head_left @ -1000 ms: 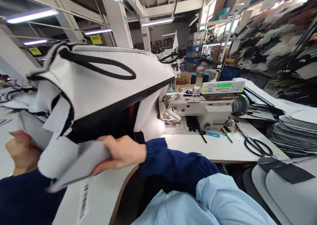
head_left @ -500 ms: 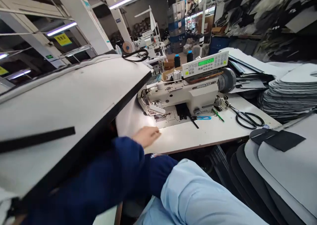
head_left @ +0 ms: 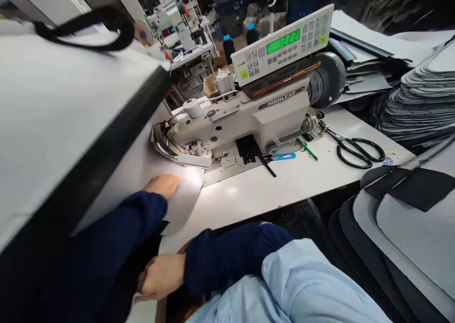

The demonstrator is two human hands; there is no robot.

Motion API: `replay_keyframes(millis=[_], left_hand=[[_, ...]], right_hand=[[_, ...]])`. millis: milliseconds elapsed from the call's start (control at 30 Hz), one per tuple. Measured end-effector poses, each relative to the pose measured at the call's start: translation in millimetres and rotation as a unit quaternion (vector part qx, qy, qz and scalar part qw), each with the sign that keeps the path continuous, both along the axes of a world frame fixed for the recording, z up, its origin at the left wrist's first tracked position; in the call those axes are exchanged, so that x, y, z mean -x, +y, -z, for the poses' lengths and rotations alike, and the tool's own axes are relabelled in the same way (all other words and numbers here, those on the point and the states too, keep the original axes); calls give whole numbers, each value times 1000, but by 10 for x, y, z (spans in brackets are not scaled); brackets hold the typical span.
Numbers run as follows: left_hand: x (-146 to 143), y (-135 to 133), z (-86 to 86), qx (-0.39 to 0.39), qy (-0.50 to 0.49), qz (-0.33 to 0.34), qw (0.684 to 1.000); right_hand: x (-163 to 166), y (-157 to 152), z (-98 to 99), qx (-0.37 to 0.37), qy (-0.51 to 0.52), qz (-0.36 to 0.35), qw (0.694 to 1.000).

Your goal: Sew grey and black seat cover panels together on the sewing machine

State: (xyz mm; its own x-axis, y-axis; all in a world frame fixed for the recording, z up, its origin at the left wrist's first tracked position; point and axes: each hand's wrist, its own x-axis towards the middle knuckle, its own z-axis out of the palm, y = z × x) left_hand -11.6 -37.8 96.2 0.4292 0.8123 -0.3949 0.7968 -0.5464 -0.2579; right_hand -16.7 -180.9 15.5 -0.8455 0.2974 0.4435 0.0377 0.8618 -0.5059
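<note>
The big grey-white cover (head_left: 64,105) with its black edge fills the left of the view. It is lifted and tilted, and only its lower flap (head_left: 185,200) lies on the tabletop (head_left: 284,185), just in front of the sewing machine (head_left: 249,119). Most of the cover's bulk hangs off to the side, so its weight could drag the flap out from under the hand and skew it at the presser foot. The black strap loop (head_left: 88,26) on top could also snag on something. A stack of cut panels (head_left: 419,100) sits well apart at the right. The left hand (head_left: 162,185) reaches forward from a dark blue sleeve and lies palm-down on the flap, fingers stretched out and close together, pressing rather than gripping. It is near the needle area, where a slip forward would be risky. The right hand (head_left: 163,276) crosses low at the tabletop's near edge with its fingers curled toward the cover's dark underside. I cannot tell whether they pinch it. Black scissors (head_left: 359,150) and blue snips (head_left: 282,156) lie beside the machine, clear of both hands.
</note>
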Motion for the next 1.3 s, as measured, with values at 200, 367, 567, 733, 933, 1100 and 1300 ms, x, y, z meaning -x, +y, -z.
replay_keyframes(millis=[200, 367, 567, 733, 933, 1100, 1300], left_hand=[[914, -41, 239, -28, -59, -58, 996], [956, -368, 514, -16, -103, -94, 990], [409, -275, 459, 25, 76, -113, 990], [483, -173, 568, 109, -35, -79, 990], [439, -418, 771, 105, -124, -155, 975], [191, -459, 643, 134, -93, -141, 976], [-80, -442, 505, 96, -11, -91, 991]], right_hand=[[-348, -238, 347, -126, 59, -106, 985], [-492, -288, 477, -108, 81, -113, 984], [-545, -324, 521, -17, 80, -39, 996], [-824, -406, 505, 53, 135, -18, 989], [-1488, -249, 328, -2, 25, -12, 1000], [-1482, 120, 301, -123, -117, 141, 975], [-1102, 205, 331, -273, -229, 153, 922]])
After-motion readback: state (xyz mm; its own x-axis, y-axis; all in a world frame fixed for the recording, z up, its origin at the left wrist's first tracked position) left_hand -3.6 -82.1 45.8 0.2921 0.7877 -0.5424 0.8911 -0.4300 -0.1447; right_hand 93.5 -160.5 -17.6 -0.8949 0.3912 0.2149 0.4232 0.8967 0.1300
